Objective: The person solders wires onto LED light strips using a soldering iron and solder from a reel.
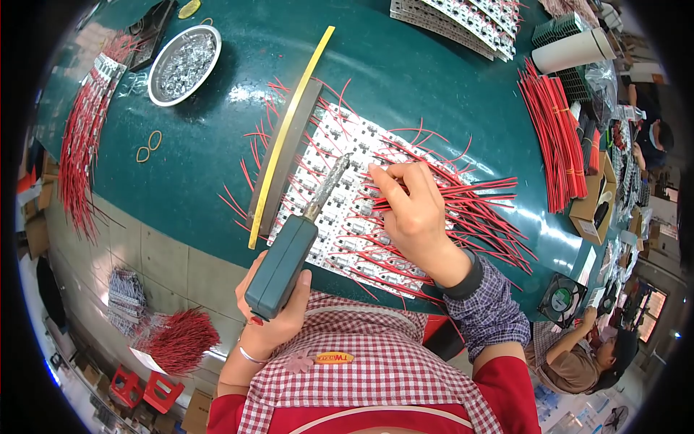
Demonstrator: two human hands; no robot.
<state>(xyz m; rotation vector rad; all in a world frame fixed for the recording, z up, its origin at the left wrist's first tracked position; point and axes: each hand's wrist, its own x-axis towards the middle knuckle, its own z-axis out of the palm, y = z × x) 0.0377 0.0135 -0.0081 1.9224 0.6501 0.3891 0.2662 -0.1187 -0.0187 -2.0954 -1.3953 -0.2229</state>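
My left hand [278, 324] is wrapped round a dark green soldering gun [280, 266]. Its metal tip points up and away, over a white circuit board panel [318, 254] lying on the table. The tip end is close to a row of small black components. My right hand [413, 217] is over the panel's right half, thumb and forefinger pinched together near the tip. It seems to hold the end of a red wire, largely covered by the fingers. Many thin red wires [491, 217] fan out rightward from the panel, under and around that hand.
Along the panel's left side lies a dark bar with a yellow strip [293, 119]. A bowl [154, 90] of shiny metal bits and wired boards [90, 130] are at the left. Red wire bundles [553, 137], a fan [562, 298] and another person [589, 358] are at the right.
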